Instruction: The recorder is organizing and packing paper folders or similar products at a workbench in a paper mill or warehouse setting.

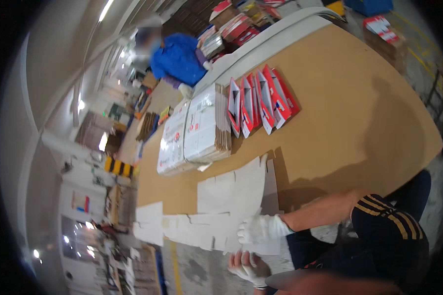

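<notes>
I see both gloved hands at the near edge of the table [359, 123], working one flat white carton blank [231, 206]. The blank lies unfolded, partly on the brown tabletop and partly hanging past the table's edge toward me. Its long axis runs along that edge, from the hands away to the left of the picture, with a broad panel rising from it onto the table.

One hand [261, 228] sits on top of the blank's near end, fingers curled over the edge and clamping the card. Its forearm comes in from the right, so I take it for the right hand, though the head tilt makes sides hard to read. The other hand [248, 265] is just below, off the table, under the hanging flap; its fingers look bent, but I cannot tell if they grip the card or only support it. The upper hand is the nearer one to the bulk of the blank.

Farther onto the table from the blank, a strapped bundle [194, 132] of flat cartons lies on its side. Beside it stands a row of red-and-white boxes [261, 101], folded up, mouths open, nothing visible inside. Beyond the table a person in blue [179, 59] works at another bench.
</notes>
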`<state>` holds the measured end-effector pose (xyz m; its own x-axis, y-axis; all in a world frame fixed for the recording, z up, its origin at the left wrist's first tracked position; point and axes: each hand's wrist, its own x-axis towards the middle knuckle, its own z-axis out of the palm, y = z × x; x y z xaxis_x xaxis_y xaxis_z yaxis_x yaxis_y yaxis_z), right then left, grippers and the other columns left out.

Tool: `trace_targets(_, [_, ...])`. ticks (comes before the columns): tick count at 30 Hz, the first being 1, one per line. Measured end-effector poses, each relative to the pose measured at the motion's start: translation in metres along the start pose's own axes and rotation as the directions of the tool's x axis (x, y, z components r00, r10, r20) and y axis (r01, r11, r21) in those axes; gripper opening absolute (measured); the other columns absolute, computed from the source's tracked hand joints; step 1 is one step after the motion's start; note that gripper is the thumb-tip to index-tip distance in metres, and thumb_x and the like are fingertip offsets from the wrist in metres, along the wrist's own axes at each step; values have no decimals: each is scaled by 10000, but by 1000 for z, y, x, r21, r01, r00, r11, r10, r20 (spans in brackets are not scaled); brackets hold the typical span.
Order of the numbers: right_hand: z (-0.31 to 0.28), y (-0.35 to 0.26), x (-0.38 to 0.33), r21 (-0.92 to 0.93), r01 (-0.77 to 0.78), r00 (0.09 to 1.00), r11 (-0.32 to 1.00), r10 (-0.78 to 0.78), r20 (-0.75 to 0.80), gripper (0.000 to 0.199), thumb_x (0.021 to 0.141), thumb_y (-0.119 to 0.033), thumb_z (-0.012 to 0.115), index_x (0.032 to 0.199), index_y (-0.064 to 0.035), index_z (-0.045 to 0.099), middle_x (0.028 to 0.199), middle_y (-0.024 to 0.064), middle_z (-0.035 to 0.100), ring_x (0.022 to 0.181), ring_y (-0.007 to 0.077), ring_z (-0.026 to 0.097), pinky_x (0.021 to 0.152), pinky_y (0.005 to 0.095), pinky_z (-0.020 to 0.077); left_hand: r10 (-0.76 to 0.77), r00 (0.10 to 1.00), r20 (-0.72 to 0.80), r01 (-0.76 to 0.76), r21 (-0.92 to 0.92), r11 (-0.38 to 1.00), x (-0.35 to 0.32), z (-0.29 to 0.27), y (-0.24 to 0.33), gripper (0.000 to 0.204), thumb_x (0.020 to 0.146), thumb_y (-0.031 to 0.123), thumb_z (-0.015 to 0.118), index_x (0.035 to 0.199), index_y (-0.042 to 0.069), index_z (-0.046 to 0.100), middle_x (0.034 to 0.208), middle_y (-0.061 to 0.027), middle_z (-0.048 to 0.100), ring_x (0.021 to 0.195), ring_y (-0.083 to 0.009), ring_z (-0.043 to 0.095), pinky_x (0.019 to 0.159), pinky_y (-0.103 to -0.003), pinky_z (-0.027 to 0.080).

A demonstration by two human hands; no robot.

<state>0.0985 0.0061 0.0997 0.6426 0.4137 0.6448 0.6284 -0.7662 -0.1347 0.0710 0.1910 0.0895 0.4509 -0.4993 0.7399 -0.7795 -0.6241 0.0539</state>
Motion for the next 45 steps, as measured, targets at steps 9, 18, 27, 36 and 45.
trace_targets(9, [-109,-19,-56,-194,-69,891,979,-27,-453,136,712,-181,569,839,-146,607,844,-3,580,877,185,565,849,375,437,97,815,571,-15,-147,989,-81,65,-21,741,760,474,704,1320,54,461,1304,-189,484,1180,-370,475,1009,-564,320])
trace_targets(18, [-114,-77,-213,187,-723,669,665,741,-51,195,695,-9,609,876,-78,625,895,89,595,925,316,546,821,404,403,-14,820,573,150,-190,970,-84,55,-38,586,732,450,730,1199,124,596,1263,-177,497,1220,-417,407,1030,-529,318])
trace_targets(27, [-125,-61,-253,511,-588,567,626,771,-292,107,815,12,560,879,-31,634,872,78,650,887,221,595,944,414,406,-318,756,573,407,-30,913,-61,57,-60,565,694,273,725,1180,24,579,1365,-234,418,1330,-408,313,1088,-529,239])
trace_targets(36, [-136,-52,-258,561,-742,361,367,924,-126,134,839,39,569,931,-21,647,904,55,663,897,159,608,922,309,420,-366,927,77,226,667,710,14,59,-270,680,733,299,680,1372,207,466,1553,-206,97,1428,-439,34,1110,-620,72])
trace_targets(45, [-179,-41,-296,648,-708,200,281,960,-197,162,921,-28,504,1004,-10,641,899,20,651,881,124,591,868,314,461,-869,482,107,776,409,481,77,54,-315,802,786,400,662,1465,164,304,1544,-230,110,1421,-416,113,1098,-572,202])
